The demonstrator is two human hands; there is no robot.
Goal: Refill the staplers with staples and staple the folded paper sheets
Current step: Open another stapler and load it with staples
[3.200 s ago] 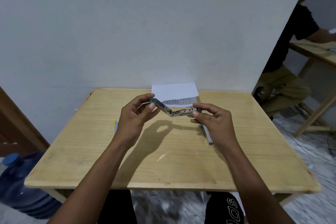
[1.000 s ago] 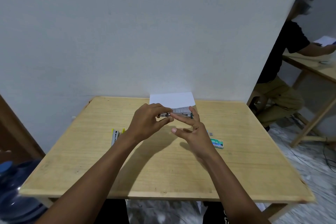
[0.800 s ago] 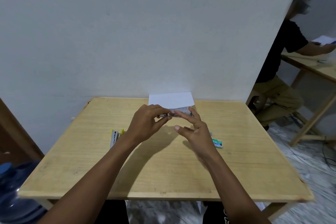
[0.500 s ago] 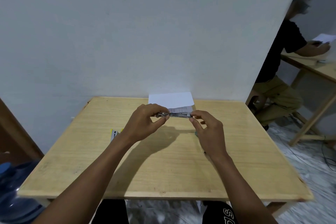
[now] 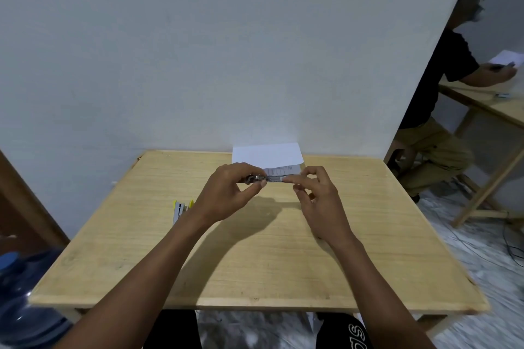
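Right hand [image 5: 320,201] shifted slightly — both hands pinch stapler [image 5: 269,178], middle mostly hidden.

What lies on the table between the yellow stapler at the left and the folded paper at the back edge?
In the head view, only the left hand crosses that stretch, held above the table between the yellow stapler and the folded paper.

Both hands' fingers [image 5: 262,182] pinch a stapler [image 5: 269,178].
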